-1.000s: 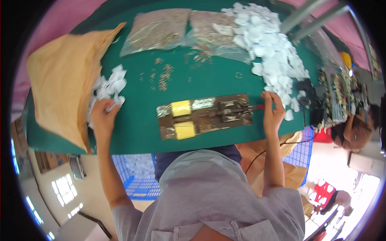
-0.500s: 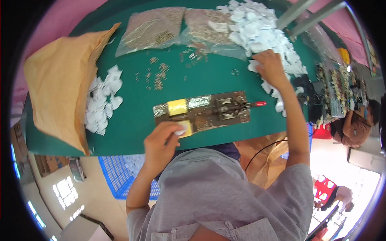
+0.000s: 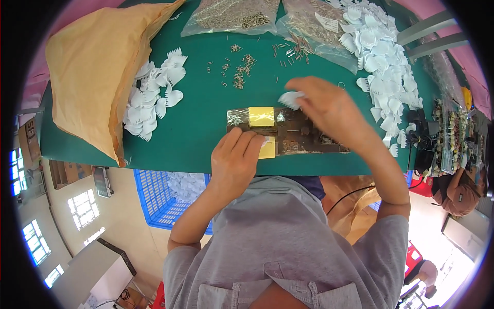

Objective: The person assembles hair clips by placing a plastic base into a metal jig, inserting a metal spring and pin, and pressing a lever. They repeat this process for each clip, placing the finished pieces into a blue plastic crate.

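A dark, taped assembly jig with two yellow pads lies near the table's front edge. My left hand is closed at its left end, pinching a small white piece, probably a claw-clip half, over the near pad. Most of that piece hides behind my fingers. Above the jig's far edge, my right hand, blurred by motion, grips a white toothed claw-clip half by its fingertips. It covers the jig's right part, including the lever there.
White claw-clip halves lie piled at right and left, beside a brown paper sack. Small metal springs and pins lie beyond the jig. Clear bags stand behind. A blue basket sits below the table edge.
My right hand has come from the right-hand pile leftward to the jig, now carrying a white claw-clip half. My left hand stays at the near yellow pad. The whole view has shifted.
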Demonstrator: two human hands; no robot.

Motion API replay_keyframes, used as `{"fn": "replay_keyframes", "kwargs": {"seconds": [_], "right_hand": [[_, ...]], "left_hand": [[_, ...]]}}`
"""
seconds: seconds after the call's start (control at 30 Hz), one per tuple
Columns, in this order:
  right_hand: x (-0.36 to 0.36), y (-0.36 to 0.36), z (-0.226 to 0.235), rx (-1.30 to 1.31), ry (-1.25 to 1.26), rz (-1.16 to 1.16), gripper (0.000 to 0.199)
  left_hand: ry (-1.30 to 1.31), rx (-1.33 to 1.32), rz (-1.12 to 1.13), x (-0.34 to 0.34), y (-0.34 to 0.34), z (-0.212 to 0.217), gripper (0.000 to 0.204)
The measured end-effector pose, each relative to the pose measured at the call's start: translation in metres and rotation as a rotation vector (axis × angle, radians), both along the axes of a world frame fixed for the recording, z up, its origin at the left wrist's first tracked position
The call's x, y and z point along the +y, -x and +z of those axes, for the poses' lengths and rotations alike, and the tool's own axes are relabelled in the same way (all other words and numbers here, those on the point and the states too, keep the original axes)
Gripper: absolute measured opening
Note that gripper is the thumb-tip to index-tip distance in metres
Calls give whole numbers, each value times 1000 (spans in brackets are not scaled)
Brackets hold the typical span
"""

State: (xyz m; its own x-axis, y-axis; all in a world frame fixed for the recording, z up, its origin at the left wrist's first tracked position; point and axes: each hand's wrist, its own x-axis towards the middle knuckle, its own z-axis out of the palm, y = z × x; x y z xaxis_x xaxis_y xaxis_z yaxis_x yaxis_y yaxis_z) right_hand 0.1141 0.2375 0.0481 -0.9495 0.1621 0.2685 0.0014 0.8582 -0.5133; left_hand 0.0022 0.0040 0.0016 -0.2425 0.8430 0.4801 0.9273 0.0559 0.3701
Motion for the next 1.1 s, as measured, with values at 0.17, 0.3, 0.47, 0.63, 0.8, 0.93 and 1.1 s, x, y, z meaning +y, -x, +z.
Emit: {"fn": "replay_keyframes", "kwargs": {"seconds": [0.17, 0.3, 0.47, 0.63, 0.8, 0.93, 1.1], "right_hand": [[-34, 35, -10, -128, 105, 305, 15], [-38, 30, -16, -196, 362, 217, 25], [-40, 20, -22, -200, 490, 91, 27], [-51, 7, -20, -238, 344, 0, 28], [-41, -24, -7, 85, 145, -178, 24], [-21, -45, -1, 28, 191, -422, 19], [16, 0, -27, -69, 239, -200, 18]], "left_hand": [[38, 67, 0, 4, 4, 2, 22], [-71, 24, 91, -2, -1, -12, 25], [-131, -222, 184, -3, 6, -19, 53], [-8, -395, 34, -3, 23, -23, 67], [28, -426, -26, 2, 29, -17, 54], [-42, -362, -67, 8, 32, -24, 31], [-80, -467, -100, 8, 37, -33, 26]]}}
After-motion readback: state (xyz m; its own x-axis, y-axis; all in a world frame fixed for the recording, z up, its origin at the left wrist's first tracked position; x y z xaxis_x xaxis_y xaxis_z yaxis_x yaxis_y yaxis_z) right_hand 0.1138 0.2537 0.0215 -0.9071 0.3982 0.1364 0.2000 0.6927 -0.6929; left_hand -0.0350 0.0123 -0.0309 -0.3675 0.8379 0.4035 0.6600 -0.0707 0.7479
